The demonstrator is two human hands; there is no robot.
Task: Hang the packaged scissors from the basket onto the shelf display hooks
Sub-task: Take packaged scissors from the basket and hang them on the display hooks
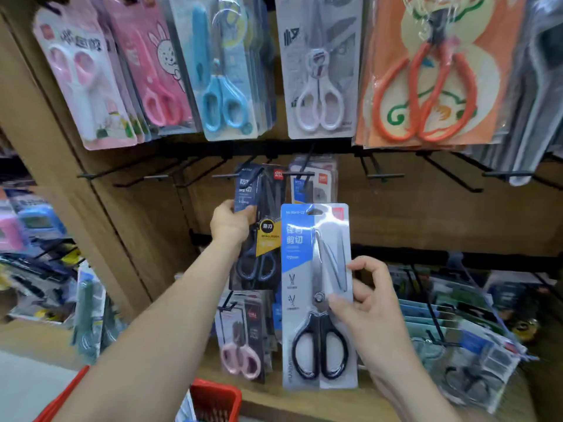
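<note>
My right hand (370,303) pinches a blue-and-white pack of black-handled scissors (316,293) by its right edge, upright in front of the shelf, its hang hole just below the middle hook row. My left hand (230,223) grips the left edge of a dark pack of black scissors (259,226), whose top sits at a black hook (259,175). The red basket (214,400) shows at the bottom edge, under my left forearm.
Several bare black hooks (385,175) stick out along the middle row. Above hang packs of pink, blue, white and orange scissors (426,74). A pink scissors pack (242,336) hangs below. More packaged goods (457,330) fill the lower right. A wooden shelf side panel (61,178) stands left.
</note>
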